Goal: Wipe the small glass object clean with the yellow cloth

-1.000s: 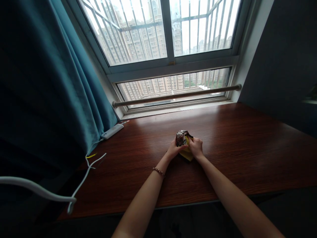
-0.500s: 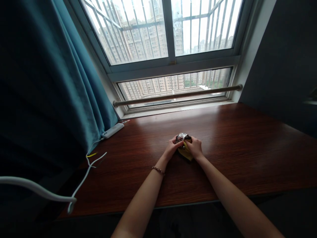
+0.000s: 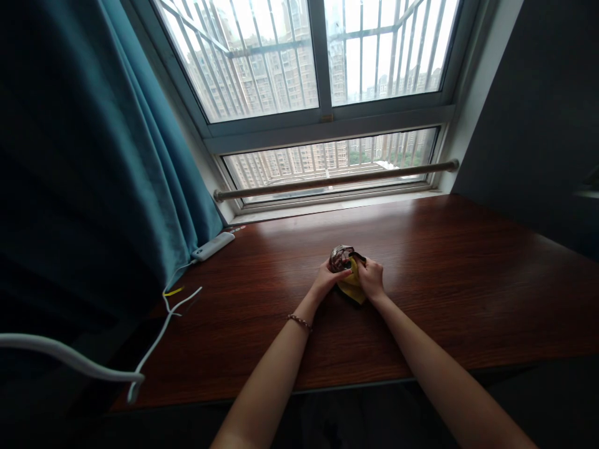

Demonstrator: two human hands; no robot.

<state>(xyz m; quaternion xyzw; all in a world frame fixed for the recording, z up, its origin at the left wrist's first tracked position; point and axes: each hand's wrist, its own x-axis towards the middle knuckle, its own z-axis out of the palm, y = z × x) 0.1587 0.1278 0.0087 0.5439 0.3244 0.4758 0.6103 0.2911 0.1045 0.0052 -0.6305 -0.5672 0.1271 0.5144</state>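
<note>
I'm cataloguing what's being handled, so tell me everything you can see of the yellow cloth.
The yellow cloth looks like soft, matte fabric, folded and bunched. Its upper part is pinched in the right hand; below, it spreads to a corner pointing toward the wearer. A dark flap by that hand may be part of it. It adjoins a shiny, rounded object in the left hand, over the wooden table; whether it touches the table is unclear.

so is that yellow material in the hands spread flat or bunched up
Bunched at the top: the right hand pinches the yellow material beside the shiny object the left hand holds.
</note>
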